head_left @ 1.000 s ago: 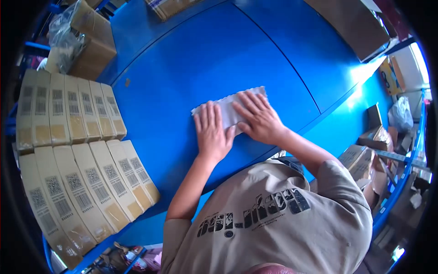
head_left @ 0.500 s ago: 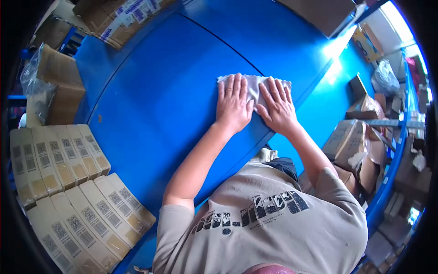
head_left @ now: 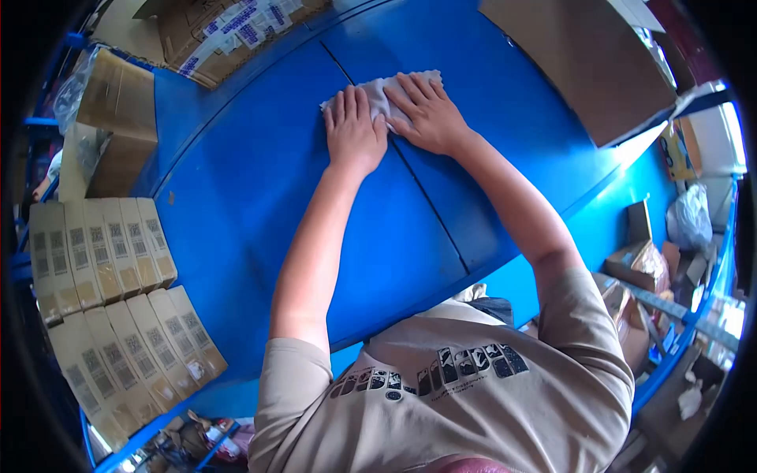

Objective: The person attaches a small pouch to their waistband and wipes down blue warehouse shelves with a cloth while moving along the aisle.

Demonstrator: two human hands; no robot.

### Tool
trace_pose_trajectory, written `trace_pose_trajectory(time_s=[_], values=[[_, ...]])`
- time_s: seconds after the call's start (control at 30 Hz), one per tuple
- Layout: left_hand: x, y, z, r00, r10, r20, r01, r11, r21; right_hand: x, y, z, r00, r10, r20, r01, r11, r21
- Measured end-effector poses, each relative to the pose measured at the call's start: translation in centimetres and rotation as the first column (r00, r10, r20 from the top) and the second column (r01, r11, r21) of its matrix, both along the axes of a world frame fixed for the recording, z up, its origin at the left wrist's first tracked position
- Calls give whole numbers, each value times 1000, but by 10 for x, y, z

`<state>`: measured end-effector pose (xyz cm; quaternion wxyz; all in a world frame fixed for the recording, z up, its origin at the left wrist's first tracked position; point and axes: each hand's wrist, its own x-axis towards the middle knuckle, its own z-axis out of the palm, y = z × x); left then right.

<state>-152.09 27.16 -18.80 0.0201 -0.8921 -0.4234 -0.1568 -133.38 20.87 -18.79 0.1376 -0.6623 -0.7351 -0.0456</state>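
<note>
Both the left hand (head_left: 357, 135) and right hand (head_left: 431, 118) are pressing, open and flat, on a pale cloth (head_left: 377, 96). It's straddling the worktop (head_left: 260, 181) seam (head_left: 426, 199), the arms (head_left: 314, 236) stretching far forward.

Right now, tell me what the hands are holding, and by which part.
Nothing is gripped: the left hand and right hand lie flat on the cloth, one on each half.

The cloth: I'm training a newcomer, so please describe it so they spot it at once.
On the blue table, find the dark seam. The cloth lies across it, under the left hand and right hand. Unlike the brown cardboard boxes around, it is thin, pale grey and wavy-edged.
</note>
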Motion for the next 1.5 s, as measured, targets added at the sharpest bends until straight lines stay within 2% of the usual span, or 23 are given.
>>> trace_pose_trajectory(time_s=[0.17, 0.3, 0.4, 0.43, 0.47, 0.53, 0.57, 0.63, 0.7, 0.9, 0.97, 1.03, 1.07, 1.13, 1.17, 1.3, 1.5], values=[[19, 44, -1, 990, 133, 50, -130, 989, -66, 8, 53, -4, 999, -27, 26, 27, 999, 24], [20, 58, 2, 986, 167, -18, -168, 981, -95, 5, 65, -1, 998, -46, -40, 48, 997, 61], [18, 55, 6, 982, 187, 10, -184, 976, -117, 2, 59, 0, 993, 12, -116, -4, 998, 63], [19, 51, 7, 985, 170, 15, -167, 980, -110, 3, 53, 0, 999, 28, -37, -25, 996, 81], [17, 43, 5, 988, 153, 23, -150, 983, -104, 4, 48, -1, 998, 43, 45, -47, 994, 98], [9, 16, 3, 992, 125, 17, -125, 991, -38, 4, 35, -18, 993, 104, -55, -96, 986, 140], [0, 1, 3, 990, 141, 20, -140, 989, -38, 1, 22, -17, 991, 120, -53, -111, 984, 141], [-12, -30, 5, 998, 29, 52, -31, 998, 52, -5, -11, -9, 986, 167, 18, -168, 978, 123], [-26, -55, 1, 1000, -10, 29, 7, 993, 121, -14, -34, -2, 984, 175, 34, -178, 976, 128], [-62, -134, 5, 993, -108, 45, 105, 992, 74, -49, -123, 16, 984, 176, 20, -177, 982, 63], [-78, -154, 2, 993, -103, 58, 101, 994, 33, -67, -144, 21, 978, 205, -23, -205, 979, 17], [-92, -178, 8, 983, -107, 148, 116, 992, -50, -82, -168, 22, 977, 204, -63, -205, 979, 0], [-100, -189, 10, 987, -60, 147, 68, 996, -54, -90, -178, 24, 966, 250, -66, -251, 968, -4], [-115, -210, 12, 984, -102, 145, 102, 995, 6, -106, -198, 27, 974, 207, -96, -213, 975, -57], [-123, -220, 13, 988, -71, 138, 72, 997, 2, -115, -206, 28, 966, 237, -104, -243, 968, -59], [-159, -256, 15, 973, -58, 224, 67, 997, -36, -152, -237, 27, 969, 241, -47, -244, 968, -64], [-238, -297, 20, 976, 51, 211, -44, 998, -36, -229, -254, 29, 938, 348, -6, -347, 933, -100]])
